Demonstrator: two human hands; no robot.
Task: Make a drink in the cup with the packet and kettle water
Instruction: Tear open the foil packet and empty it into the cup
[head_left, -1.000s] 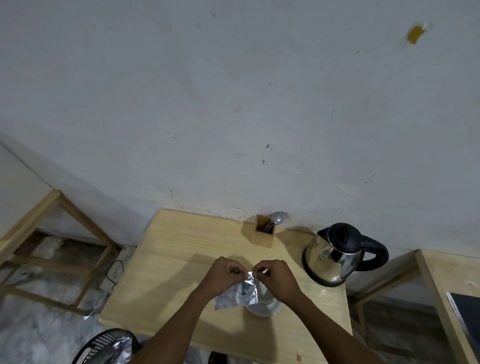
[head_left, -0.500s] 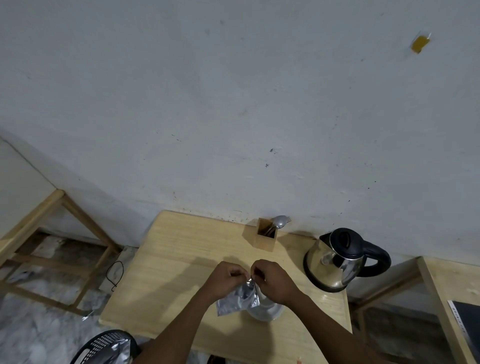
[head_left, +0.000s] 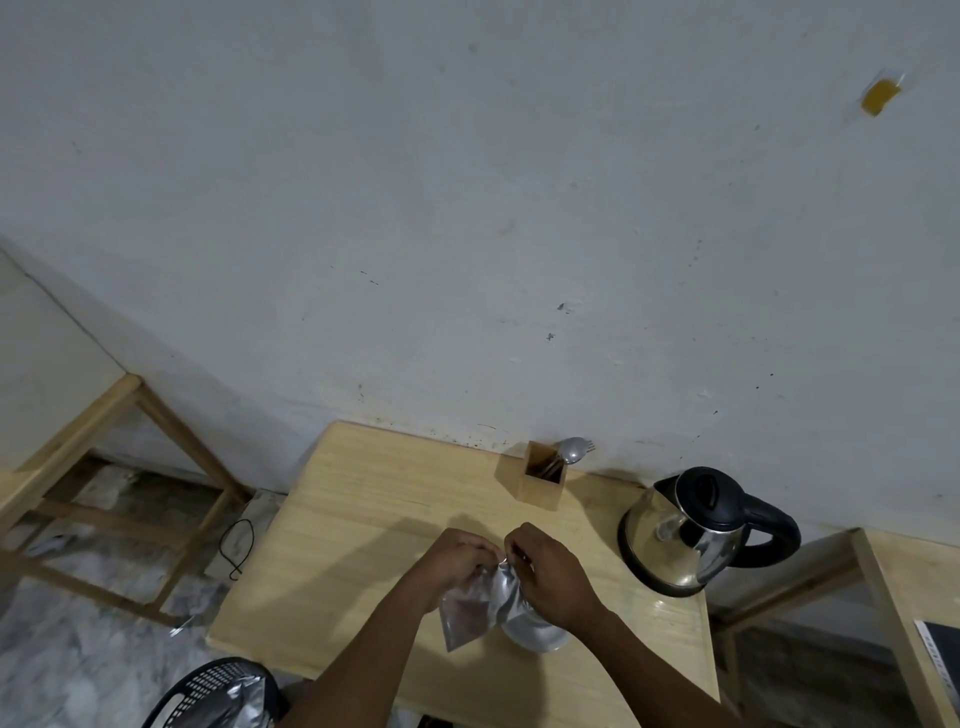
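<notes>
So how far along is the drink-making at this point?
Early. Done: the cup sits on the table. In hand: the left hand and right hand pinch the silver packet at its top, above the cup. Left: emptying it, pouring from the kettle, standing untouched, and perhaps stirring.

The right hand (head_left: 553, 577) and packet (head_left: 480, 605) hide most of the cup (head_left: 537, 634).

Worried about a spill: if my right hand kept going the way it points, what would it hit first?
Likely the left hand: the right hand points leftward at it across the packet top both pinch. Depth is unclear.
</notes>
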